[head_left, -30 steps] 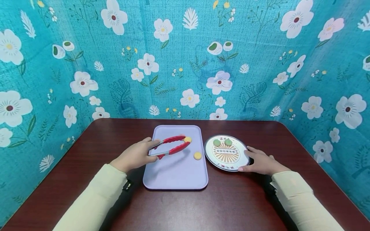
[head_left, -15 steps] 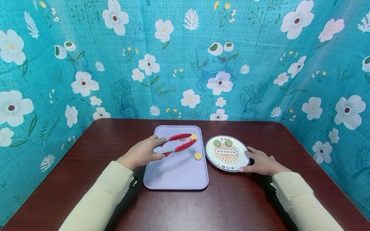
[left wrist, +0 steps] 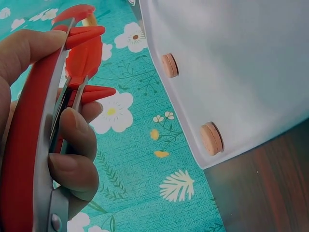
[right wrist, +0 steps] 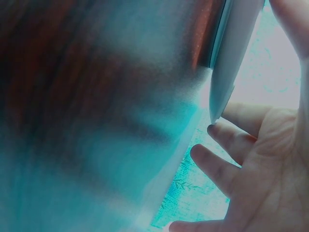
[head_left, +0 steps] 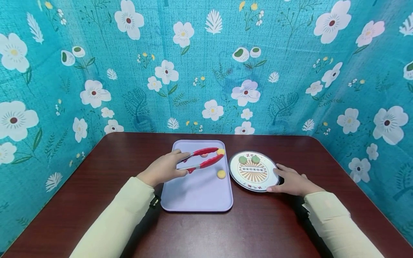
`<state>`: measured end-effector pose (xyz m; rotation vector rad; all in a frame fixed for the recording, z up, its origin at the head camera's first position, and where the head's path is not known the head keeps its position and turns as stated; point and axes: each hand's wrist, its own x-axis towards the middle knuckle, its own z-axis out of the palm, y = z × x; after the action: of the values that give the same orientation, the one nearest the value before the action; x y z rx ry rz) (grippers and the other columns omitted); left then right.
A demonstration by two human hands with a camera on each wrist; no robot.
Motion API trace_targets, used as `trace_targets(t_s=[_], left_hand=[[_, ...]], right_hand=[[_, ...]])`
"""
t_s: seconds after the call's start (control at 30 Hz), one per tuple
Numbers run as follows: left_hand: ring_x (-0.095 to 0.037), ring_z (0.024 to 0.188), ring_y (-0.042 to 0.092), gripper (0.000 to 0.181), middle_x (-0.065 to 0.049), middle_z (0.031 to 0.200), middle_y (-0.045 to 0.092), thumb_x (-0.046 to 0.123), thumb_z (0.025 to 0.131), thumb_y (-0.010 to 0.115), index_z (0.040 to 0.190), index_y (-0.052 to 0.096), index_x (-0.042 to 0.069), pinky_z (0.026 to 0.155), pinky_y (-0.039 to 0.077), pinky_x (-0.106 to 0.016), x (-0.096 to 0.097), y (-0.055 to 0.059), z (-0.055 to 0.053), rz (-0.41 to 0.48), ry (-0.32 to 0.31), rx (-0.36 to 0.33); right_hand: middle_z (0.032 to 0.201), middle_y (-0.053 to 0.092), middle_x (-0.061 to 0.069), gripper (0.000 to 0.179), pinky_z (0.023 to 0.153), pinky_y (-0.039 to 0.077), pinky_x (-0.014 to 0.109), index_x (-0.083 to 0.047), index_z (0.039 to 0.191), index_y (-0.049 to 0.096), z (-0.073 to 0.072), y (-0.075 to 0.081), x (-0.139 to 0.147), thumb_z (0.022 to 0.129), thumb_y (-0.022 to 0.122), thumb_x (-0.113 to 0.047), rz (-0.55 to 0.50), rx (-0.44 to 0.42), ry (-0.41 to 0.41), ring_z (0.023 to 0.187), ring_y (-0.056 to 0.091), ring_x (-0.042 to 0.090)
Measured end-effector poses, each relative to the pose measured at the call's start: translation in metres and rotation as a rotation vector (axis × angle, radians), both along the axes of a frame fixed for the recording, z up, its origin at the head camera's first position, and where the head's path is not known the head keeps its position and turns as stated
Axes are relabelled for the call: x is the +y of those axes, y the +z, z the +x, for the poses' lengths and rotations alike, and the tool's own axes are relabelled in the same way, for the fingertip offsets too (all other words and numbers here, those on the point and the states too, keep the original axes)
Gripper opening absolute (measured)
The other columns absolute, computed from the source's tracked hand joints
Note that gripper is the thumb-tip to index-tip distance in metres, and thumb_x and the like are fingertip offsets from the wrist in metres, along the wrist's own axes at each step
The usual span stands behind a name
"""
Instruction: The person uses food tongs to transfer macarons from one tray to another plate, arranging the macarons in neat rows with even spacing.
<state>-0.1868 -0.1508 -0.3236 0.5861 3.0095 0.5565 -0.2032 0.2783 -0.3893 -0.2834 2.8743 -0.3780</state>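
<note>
My left hand grips red-and-silver tongs over the far right part of a lilac tray. Between the red tips sits a yellow macaron. Another yellow macaron lies near the tray's right side, and a pink macaron shows partly behind the tongs. In the left wrist view, fingers curl round the tongs. With fingers spread, my right hand rests at the right rim of a patterned white plate. Two green macarons stand on its far part.
A dark brown table carries the tray and the plate side by side, with a narrow gap between them. Behind it hangs a teal flowered cloth, which also covers both sides.
My left hand has moved right and slightly away, carrying the yellow macaron in the tongs toward the tray's right edge. The pink macaron shows more. My right hand stays at the plate's rim.
</note>
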Motion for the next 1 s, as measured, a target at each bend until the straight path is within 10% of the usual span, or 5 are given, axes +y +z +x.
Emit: trace_targets(t_s=[1.0], left_hand=[[-0.014, 0.082, 0.055, 0.067, -0.004, 0.108, 0.059, 0.031, 0.078, 0.078, 0.138, 0.055, 0.017, 0.063, 0.053, -0.024, 0.018, 0.004, -0.006, 0.0, -0.023, 0.005]], right_hand=[[0.15, 0.026, 0.031, 0.114, 0.093, 0.016, 0.082, 0.005, 0.144, 0.037, 0.0, -0.002, 0.001, 0.067, 0.069, -0.072, -0.008, -0.008, -0.006, 0.132, 0.025, 0.052]])
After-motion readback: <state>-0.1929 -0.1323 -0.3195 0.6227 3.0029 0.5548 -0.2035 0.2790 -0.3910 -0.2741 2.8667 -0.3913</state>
